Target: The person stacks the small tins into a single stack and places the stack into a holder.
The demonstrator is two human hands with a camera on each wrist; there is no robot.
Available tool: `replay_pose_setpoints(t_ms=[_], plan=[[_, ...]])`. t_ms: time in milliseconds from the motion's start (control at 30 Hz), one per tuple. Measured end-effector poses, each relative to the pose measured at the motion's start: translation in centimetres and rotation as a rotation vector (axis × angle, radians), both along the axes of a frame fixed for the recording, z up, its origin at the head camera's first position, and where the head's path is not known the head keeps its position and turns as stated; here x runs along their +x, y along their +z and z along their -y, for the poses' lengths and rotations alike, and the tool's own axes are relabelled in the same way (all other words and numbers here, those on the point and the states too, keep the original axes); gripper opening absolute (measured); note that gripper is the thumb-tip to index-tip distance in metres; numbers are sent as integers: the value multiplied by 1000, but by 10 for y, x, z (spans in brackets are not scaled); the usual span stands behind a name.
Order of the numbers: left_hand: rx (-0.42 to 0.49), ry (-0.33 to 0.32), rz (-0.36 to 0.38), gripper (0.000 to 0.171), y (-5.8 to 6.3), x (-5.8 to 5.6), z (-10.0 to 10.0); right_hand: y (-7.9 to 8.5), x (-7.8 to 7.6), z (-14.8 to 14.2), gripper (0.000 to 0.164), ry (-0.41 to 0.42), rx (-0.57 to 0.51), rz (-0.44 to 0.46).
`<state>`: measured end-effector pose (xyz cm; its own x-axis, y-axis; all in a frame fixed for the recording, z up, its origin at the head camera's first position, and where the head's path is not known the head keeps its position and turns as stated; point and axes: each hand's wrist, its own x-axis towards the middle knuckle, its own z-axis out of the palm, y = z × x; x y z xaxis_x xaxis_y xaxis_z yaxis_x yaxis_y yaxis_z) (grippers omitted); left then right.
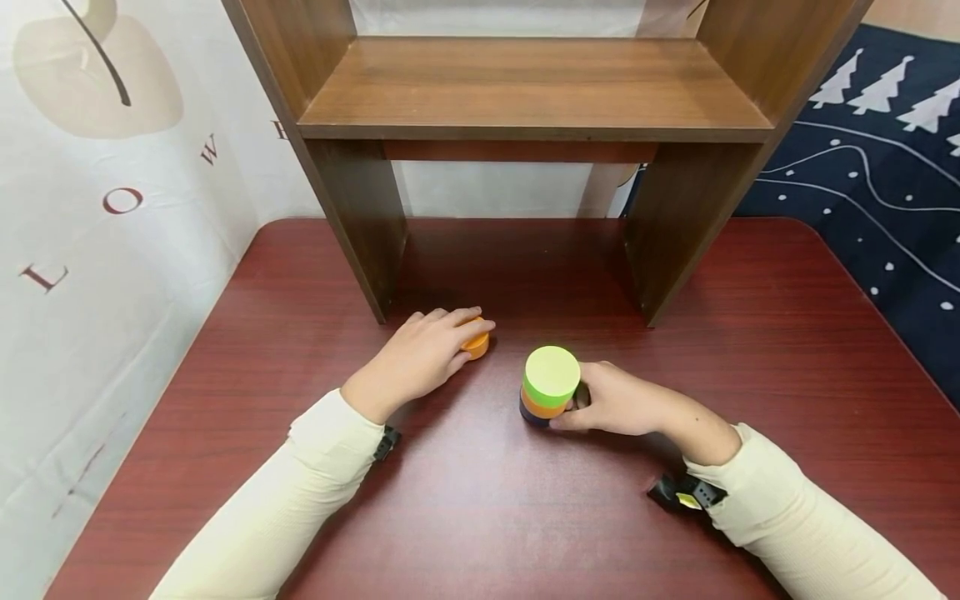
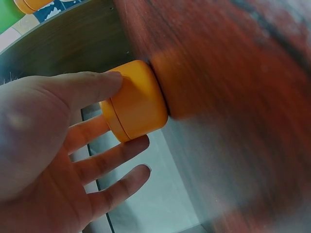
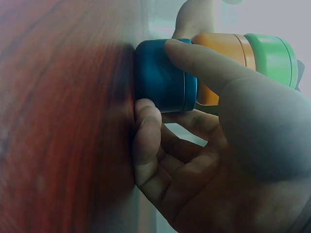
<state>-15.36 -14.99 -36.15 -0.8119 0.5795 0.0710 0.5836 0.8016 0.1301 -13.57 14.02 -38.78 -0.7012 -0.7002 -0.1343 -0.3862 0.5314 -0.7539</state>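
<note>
My left hand (image 1: 418,360) grips a small orange lidded jar (image 2: 141,99) that stands on the table, thumb on one side and fingers on the other. To its right, closer to me, stands a stack of three round jars. A dark blue jar (image 3: 159,75) forms the base, an orange jar (image 3: 221,46) sits in the middle, and a green jar (image 1: 552,372) is on top. My right hand (image 1: 628,402) holds the blue jar from the right, its thumb and fingers around the side low by the table. The left wrist view catches part of the stack in its upper corner.
A brown wooden shelf unit (image 1: 536,87) stands at the back of the dark red table (image 1: 480,517), its side panels reaching forward behind the jars. A white printed cloth (image 1: 157,275) hangs at left, a navy cloth with white trees (image 1: 885,192) at right.
</note>
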Motion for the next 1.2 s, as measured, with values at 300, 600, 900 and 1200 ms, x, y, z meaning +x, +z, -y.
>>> replay_pose_setpoints(t_ms=[300,600,900,1200], plan=[[-1,-13,-23,50,-1,0,0,0,0,0,32,0,-5,-5],[-3,-28,-37,48,-2,-1,0,-1,-1,0,33,-2,-1,-7],[13,-52,-89,50,-1,1,-2,-1,0,0,32,-5,3,-11],[8,-58,-136,52,7,4,-2,-2,-1,-1,32,-2,4,-21]])
